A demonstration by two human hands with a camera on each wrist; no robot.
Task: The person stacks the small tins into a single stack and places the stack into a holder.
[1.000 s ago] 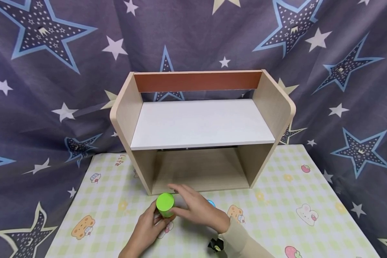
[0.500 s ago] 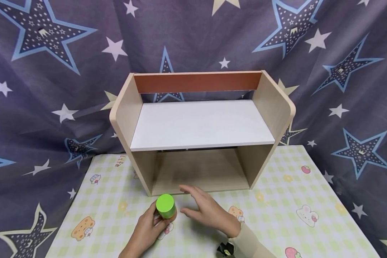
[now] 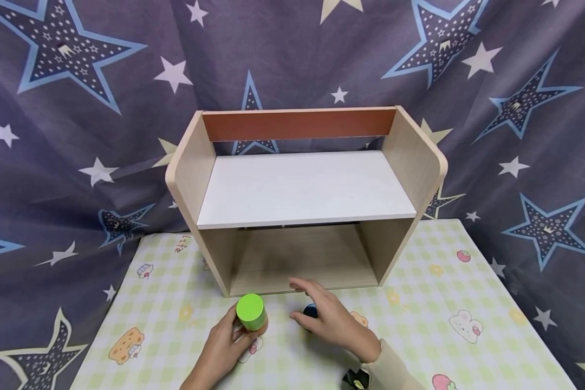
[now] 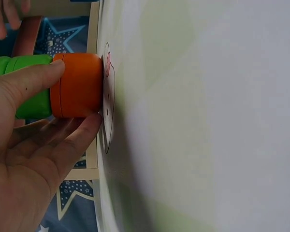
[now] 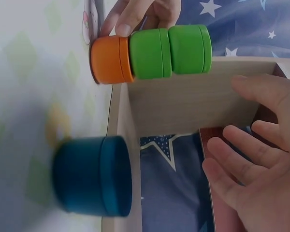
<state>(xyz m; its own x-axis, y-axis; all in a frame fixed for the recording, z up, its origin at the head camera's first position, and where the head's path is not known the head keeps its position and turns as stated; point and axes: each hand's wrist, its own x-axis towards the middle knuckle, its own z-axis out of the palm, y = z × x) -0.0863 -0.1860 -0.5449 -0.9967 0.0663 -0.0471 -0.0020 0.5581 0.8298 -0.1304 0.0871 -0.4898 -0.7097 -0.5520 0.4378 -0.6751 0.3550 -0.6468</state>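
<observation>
A stack of small round jars stands on the checked tablecloth: an orange jar [image 5: 108, 60] at the bottom and two green jars [image 5: 150, 54] above it. From the head view mostly the green top [image 3: 251, 309] shows. My left hand [image 3: 221, 341] grips the stack low down, its thumb and fingertips about the orange jar [image 4: 79, 87]. To the right, my right hand [image 3: 333, 319] hovers apart from the stack with fingers spread, holding nothing. Below it, a dark blue jar [image 5: 92, 176] sits on the cloth; in the head view that blue jar [image 3: 311, 310] is partly hidden behind the hand.
Just behind the hands stands a wooden shelf unit [image 3: 307, 189] with a white upper board, tall side panels and a reddish back rail. A black object [image 3: 356, 379] is by the right sleeve. A star-patterned curtain [image 3: 292, 54] hangs behind the table.
My right hand has drawn away from the stack toward the right. The blue jar, out of sight half a second ago, now shows beside that hand. My left hand stays on the stack.
</observation>
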